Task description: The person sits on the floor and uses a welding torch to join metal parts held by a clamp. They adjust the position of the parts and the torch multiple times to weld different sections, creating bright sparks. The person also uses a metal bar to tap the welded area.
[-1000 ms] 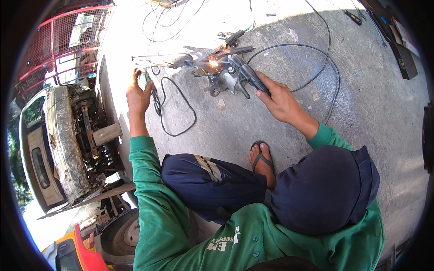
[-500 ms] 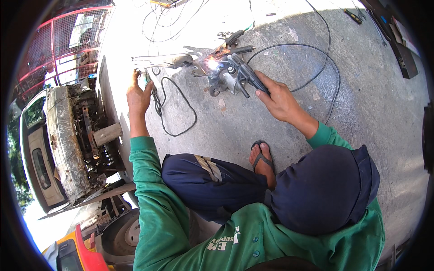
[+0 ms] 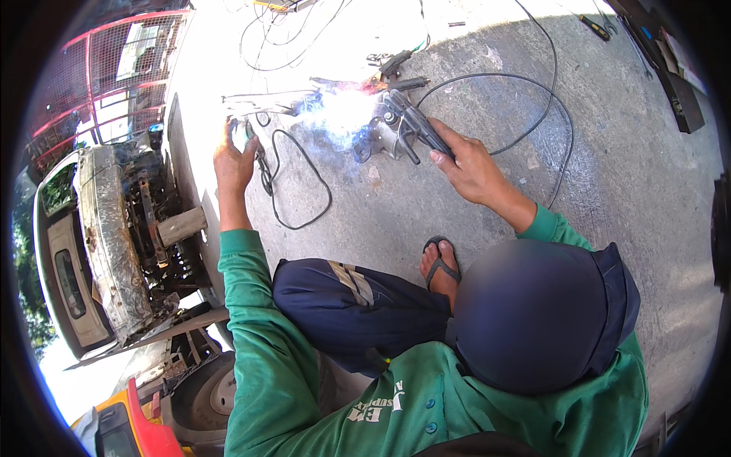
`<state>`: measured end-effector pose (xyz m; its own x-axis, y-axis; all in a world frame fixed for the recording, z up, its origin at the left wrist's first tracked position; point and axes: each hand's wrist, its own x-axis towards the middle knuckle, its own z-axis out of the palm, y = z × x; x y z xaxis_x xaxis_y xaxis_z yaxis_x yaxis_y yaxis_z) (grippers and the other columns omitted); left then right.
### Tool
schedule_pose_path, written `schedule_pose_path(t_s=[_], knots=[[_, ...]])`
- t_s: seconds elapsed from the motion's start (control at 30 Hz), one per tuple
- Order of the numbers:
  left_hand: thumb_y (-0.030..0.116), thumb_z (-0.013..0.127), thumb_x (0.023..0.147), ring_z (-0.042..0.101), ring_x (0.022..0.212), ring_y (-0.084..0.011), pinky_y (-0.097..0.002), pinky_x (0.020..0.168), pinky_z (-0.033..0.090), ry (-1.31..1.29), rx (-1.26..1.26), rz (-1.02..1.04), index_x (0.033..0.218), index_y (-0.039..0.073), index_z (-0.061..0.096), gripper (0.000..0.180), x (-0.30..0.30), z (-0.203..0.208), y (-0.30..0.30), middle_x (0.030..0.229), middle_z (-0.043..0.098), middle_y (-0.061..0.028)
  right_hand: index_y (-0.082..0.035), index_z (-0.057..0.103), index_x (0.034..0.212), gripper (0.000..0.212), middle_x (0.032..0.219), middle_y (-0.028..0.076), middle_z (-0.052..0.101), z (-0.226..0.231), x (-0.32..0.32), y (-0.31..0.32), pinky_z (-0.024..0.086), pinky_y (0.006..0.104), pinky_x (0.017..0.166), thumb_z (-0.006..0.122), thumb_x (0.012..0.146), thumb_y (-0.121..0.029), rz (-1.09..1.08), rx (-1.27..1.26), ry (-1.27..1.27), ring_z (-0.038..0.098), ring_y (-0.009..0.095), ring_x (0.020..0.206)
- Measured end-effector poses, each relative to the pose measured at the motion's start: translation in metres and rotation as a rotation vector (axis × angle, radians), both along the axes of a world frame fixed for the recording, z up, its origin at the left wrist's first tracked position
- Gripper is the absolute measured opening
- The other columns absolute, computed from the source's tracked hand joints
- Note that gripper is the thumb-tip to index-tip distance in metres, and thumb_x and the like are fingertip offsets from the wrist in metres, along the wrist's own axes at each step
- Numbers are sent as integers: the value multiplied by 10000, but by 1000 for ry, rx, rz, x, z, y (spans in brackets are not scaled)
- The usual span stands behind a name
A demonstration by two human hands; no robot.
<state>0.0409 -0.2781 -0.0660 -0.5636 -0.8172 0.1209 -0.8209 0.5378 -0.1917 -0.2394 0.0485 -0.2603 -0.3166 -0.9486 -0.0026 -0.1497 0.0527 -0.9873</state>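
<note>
Right hand (image 3: 474, 170): its grip is closing firmly around the black handle of an electrode holder (image 3: 420, 125), which is slanting far and left toward the glow.
Welding glow (image 3: 343, 116): a white-blue glare is blazing just left of the holder's far end and is hiding the spot beneath it.
Metal workpiece (image 3: 389, 142): it is lying on the concrete floor (image 3: 373, 221), far of the person and between the two hands, its left part sinking into the glare.
Left hand (image 3: 234, 167): it is reaching to the left end of a long pale metal piece (image 3: 266, 100); its grip is curving part-open, thumb standing apart, and whether the fingers are holding the piece cannot be told.
Cables: a black loop (image 3: 330, 198) is lying right of the left hand, while another black cable (image 3: 554, 72) is curving across the floor on the right.
Black handles (image 3: 397, 63): they are resting beyond the workpiece.
Far right: a screwdriver (image 3: 594, 29) is lying on the floor.
Left side: a worn vehicle cab (image 3: 114, 244) is standing near a red mesh fence (image 3: 114, 68).
</note>
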Motion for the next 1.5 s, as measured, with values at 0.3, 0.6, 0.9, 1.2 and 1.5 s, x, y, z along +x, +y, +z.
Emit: schedule_pose_path(t_s=[0.3,0.6,0.9,1.2,1.5], knots=[[278,826,900,676,1222,-464,-513,1043,527,11,18,-7,1535,61,509,742,0,1,0,1330,702,-273,-24,470,1573,596,1140,304,726,15,-7,11,556,479,895,648,1022,-166,-58,-127,-78,744,442,1022],[263,818,906,675,1231,-472,-511,1040,534,27,-3,-97,1536,15,497,748,3,-1,-1,1355,689,-286,-21,464,1564,585,1104,285,727,10,-3,9,553,489,874,641,1022,-153,-54,-109,-65,742,432,987],[252,818,910,677,1243,-460,-504,1053,534,14,3,-57,1562,24,480,769,2,0,1,1374,692,-262,0,464,1555,575,1127,290,723,9,-3,8,550,500,896,633,1027,-155,-45,-85,-42,735,442,1015],[253,823,911,679,1251,-446,-497,1050,539,4,1,-40,1559,27,488,764,0,-1,1,1377,691,-262,30,455,1561,589,1202,312,715,5,-1,6,550,501,956,625,1029,-155,-30,-69,-25,723,462,1086],[267,823,913,684,1252,-436,-496,1051,540,12,-1,-37,1558,24,496,763,1,-2,0,1381,689,-267,37,450,1565,593,1226,319,707,2,0,4,543,502,969,623,1031,-157,-11,-40,-22,713,461,1110]])
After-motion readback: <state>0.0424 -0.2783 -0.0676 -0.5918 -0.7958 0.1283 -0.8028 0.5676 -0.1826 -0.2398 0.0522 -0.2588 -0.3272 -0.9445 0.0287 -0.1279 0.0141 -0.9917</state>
